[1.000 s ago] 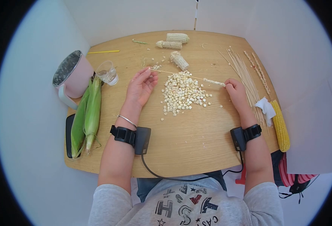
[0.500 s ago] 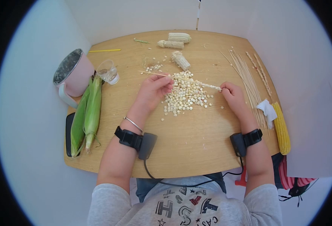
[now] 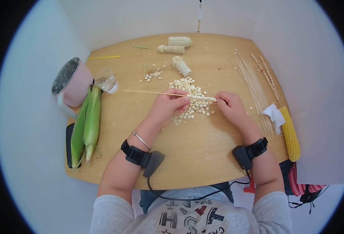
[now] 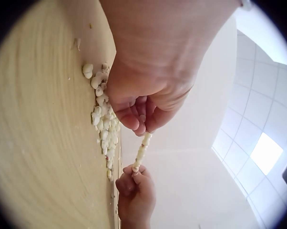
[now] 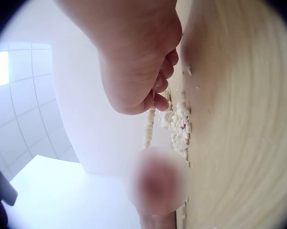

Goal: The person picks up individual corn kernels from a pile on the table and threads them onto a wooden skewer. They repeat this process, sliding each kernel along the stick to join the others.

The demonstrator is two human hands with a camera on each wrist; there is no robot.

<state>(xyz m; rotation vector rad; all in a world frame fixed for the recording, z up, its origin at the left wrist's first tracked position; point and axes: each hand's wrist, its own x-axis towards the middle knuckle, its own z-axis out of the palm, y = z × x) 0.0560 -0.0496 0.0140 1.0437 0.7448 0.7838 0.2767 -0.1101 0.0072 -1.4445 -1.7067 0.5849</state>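
Note:
A thin wooden skewer (image 3: 144,92) runs sideways between the two hands, with a row of pale corn kernels (image 3: 204,98) threaded along its right part. My left hand (image 3: 168,106) pinches it at the left end of that row, thumb against fingertips, and the bare stick sticks out past the hand to the left. At the other end, my right hand (image 3: 231,107) pinches the tip between thumb and curled forefinger. In the left wrist view the threaded kernels (image 4: 141,151) span the short gap between both hands. Beneath lies a pile of loose kernels (image 3: 184,83).
Stripped cobs (image 3: 181,66) lie behind the pile. Bare skewers (image 3: 254,89), two filled skewers (image 3: 268,78), a white tissue (image 3: 274,115) and a yellow cob (image 3: 290,134) are at right. Husked corn (image 3: 92,121), a glass (image 3: 107,81) and a pink mug (image 3: 78,84) stand left.
My left hand has travelled from the skewer's bare left end rightward to the threaded kernels. My right hand has come slightly left and nearer the body, keeping its pinch.

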